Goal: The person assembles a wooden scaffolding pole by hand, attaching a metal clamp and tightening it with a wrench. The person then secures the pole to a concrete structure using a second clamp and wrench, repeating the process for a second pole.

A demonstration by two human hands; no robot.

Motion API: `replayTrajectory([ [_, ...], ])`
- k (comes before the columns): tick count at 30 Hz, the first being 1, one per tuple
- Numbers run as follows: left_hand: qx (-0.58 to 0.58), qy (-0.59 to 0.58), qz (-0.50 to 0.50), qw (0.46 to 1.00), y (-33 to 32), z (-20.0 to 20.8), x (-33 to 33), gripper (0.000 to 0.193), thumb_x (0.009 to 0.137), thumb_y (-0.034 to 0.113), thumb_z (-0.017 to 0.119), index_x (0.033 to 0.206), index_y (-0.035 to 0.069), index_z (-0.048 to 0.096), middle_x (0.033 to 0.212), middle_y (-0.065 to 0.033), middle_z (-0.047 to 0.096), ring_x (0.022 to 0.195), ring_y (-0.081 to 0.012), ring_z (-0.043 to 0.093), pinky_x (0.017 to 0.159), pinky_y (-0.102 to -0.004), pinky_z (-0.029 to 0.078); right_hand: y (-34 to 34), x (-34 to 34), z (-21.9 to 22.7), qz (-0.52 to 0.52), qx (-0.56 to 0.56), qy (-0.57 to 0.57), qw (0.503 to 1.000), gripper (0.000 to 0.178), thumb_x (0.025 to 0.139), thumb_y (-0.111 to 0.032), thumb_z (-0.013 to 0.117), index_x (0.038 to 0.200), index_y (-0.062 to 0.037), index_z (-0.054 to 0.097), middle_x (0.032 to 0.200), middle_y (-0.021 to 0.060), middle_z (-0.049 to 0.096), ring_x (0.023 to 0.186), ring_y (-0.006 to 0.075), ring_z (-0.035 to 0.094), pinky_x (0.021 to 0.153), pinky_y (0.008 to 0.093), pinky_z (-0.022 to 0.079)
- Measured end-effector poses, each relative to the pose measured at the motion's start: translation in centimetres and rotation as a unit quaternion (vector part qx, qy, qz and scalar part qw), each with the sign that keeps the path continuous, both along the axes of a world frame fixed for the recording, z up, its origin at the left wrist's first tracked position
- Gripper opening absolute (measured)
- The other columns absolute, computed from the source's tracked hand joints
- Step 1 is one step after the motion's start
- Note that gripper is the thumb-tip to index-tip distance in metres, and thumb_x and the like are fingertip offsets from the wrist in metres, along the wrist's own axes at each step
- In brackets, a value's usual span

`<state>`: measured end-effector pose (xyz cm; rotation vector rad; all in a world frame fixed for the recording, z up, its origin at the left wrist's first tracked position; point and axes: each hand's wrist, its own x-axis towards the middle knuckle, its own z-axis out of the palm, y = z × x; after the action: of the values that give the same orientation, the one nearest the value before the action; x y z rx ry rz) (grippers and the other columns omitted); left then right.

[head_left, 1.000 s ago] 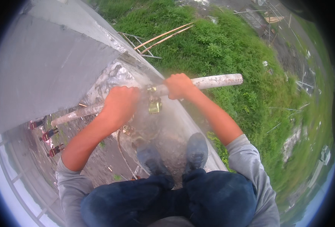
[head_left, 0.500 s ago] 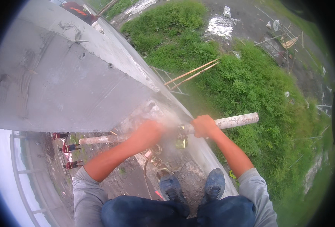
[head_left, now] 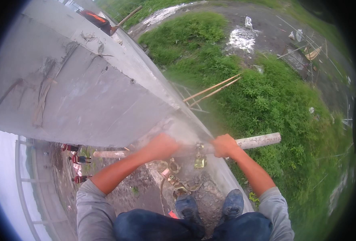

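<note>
A long, whitish, worn pole [head_left: 260,140] lies crosswise in front of me. My right hand [head_left: 225,146] is closed around it, right of a yellowish metal fitting [head_left: 200,157]. My left hand [head_left: 162,146], a little blurred, is closed over the pole's left part, its fingers turned away from view. Pale dusty haze blurs the pole between my hands. Below my left hand sit brassy metal fittings [head_left: 172,178] with a thin hose [head_left: 162,195] hanging from them. My shoes [head_left: 232,203] rest on rubble-strewn concrete [head_left: 208,195].
A large grey concrete slab [head_left: 93,96] rises at left, its edge running diagonally. At its top is another person's dark sleeve [head_left: 95,22]. Several people [head_left: 79,159] stand far below at left. Grass [head_left: 258,92] and two wooden poles [head_left: 212,91] lie below right.
The view has shifted, so my hands, the pole and surroundings appear slightly lower and further right. Both hands keep their places on the pole.
</note>
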<state>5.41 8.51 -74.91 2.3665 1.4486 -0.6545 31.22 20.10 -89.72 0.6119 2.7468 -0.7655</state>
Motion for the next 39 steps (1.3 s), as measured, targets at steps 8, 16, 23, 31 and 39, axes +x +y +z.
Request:
replayTrajectory([
  [8,0.036,-0.061,0.015,0.997,-2.1,-4.4,-4.8,0.032,0.086,0.010,0.060,0.116,0.017,0.063,0.078,-0.0078,0.072,0.063,-0.0293,0.069,0.051,-0.0420,0.048,0.1,-0.2,-0.4,0.021,0.009,-0.015,1.000,0.036,0.067,-0.021,0.073,0.100,-0.0074,0.073,0.083,0.0163,0.074,0.082,0.0356,0.073,0.074,0.0470,0.059],
  [16,0.078,-0.065,0.010,0.995,-3.1,-11.9,-7.9,0.029,0.092,0.017,0.064,0.120,0.019,0.058,0.082,-0.0065,0.072,0.068,-0.0284,0.069,0.054,-0.0439,0.049,0.2,-0.3,-0.3,0.018,0.003,0.003,1.000,0.039,0.064,-0.020,0.074,0.101,-0.0075,0.074,0.085,0.0166,0.075,0.084,0.0360,0.074,0.073,0.0470,0.059],
  [23,0.023,-0.185,0.130,0.974,-1.6,-9.1,-7.6,0.028,0.103,0.021,0.057,0.130,0.016,0.062,0.084,-0.0146,0.070,0.075,-0.0388,0.067,0.065,-0.0481,0.050,0.0,-0.4,-1.4,0.008,0.014,0.012,1.000,0.042,0.063,-0.018,0.074,0.104,-0.0114,0.076,0.081,0.0175,0.073,0.079,0.0365,0.072,0.071,0.0467,0.058],
  [31,0.056,0.033,0.120,0.991,-2.8,1.1,0.1,0.071,0.086,0.003,0.059,0.153,0.025,0.051,0.075,-0.0157,0.068,0.064,-0.0314,0.066,0.058,-0.0447,0.049,-0.3,-0.5,-2.0,-0.007,0.017,0.009,1.000,0.039,0.062,-0.018,0.074,0.101,-0.0133,0.077,0.080,0.0164,0.073,0.079,0.0355,0.072,0.070,0.0455,0.059],
  [39,0.030,0.034,0.090,0.995,-0.9,1.7,5.9,0.044,0.086,0.005,0.059,0.128,0.011,0.067,0.072,-0.0141,0.070,0.068,-0.0312,0.072,0.056,-0.0441,0.053,-0.5,-0.4,-1.3,-0.027,0.006,0.004,1.000,0.033,0.062,-0.013,0.072,0.094,-0.0094,0.076,0.084,0.0148,0.075,0.084,0.0353,0.074,0.072,0.0452,0.060],
])
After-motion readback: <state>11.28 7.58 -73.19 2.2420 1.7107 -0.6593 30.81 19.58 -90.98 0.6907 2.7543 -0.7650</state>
